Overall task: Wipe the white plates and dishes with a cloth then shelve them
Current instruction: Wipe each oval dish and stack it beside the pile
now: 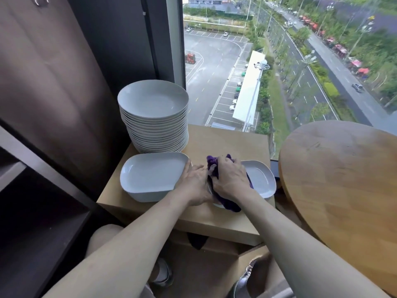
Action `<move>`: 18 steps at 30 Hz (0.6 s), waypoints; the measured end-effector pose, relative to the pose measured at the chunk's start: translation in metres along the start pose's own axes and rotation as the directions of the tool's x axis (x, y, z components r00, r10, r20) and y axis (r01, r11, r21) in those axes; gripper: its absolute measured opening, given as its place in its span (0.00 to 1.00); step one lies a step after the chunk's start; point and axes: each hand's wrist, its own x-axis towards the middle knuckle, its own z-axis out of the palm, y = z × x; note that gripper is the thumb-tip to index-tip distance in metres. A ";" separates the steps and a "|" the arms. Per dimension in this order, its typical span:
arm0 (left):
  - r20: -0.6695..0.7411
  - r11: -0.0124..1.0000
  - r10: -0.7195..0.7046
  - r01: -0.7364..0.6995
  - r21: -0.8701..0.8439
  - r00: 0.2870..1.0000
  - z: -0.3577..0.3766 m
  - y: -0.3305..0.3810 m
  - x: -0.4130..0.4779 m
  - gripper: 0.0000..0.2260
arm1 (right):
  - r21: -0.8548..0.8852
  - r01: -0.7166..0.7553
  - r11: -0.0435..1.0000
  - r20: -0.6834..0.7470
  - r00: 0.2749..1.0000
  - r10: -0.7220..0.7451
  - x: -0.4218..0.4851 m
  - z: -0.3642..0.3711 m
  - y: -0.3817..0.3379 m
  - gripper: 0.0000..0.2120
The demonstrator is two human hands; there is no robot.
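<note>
One purple cloth is bunched in the right hand on a white plate; the left hand lies flat, touching the right.

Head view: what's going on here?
A person is wiping a white dish on a small table. The right hand grips a purple cloth on it. The left hand rests at its left edge; whether it holds the dish is unclear. A second dish lies to the left, with stacked plates behind. Nothing is being shelved yet.
</note>
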 end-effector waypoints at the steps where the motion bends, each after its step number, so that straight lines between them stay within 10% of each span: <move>1: -0.003 1.000 -0.003 0.003 -0.009 1.000 0.000 0.000 -0.001 0.45 | 0.014 0.008 1.000 0.021 1.000 -0.008 -0.003 -0.003 0.000 0.11; 11: -0.039 0.999 -0.039 0.038 -0.026 0.998 -0.009 0.006 -0.008 0.41 | 0.042 0.161 0.986 0.276 0.947 -0.167 -0.022 -0.030 0.028 0.03; 18: -0.002 0.997 -0.071 0.071 -0.028 0.997 -0.021 0.019 -0.017 0.50 | -0.119 0.066 0.991 0.311 0.950 -0.025 -0.031 -0.053 0.057 0.09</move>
